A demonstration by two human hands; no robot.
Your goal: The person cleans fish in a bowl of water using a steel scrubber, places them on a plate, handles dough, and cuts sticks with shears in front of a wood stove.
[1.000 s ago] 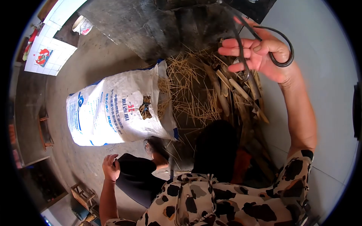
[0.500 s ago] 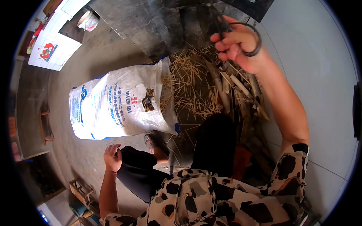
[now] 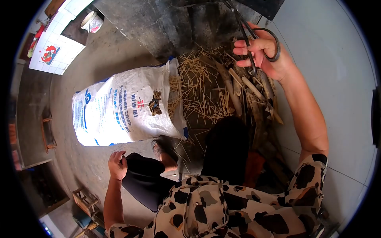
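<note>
Black metal fire tongs (image 3: 242,24) with looped handles are in my right hand (image 3: 265,51), up at the top right. One loop passes round the base of the thumb, and the fingers sit through and around the other handle. The tips of the tongs run out toward the dark opening at the top edge and are hard to see. Below that hand lies a pile of split firewood (image 3: 254,89). My left hand (image 3: 118,166) rests by my left knee, fingers loosely bent, thumb apart, with nothing in it.
A white woven sack (image 3: 109,109) lies on its side, dry straw (image 3: 196,75) spilling from its mouth. Behind stands a dark stove wall (image 3: 166,27). A white bucket (image 3: 92,22) is at the upper left, a small wooden stool (image 3: 85,202) at the lower left. White tiles (image 3: 337,99) border the right.
My right hand has shifted right and slightly down with the tongs, drawing them back from the dark opening so more of their length shows. My left hand has hardly moved.
</note>
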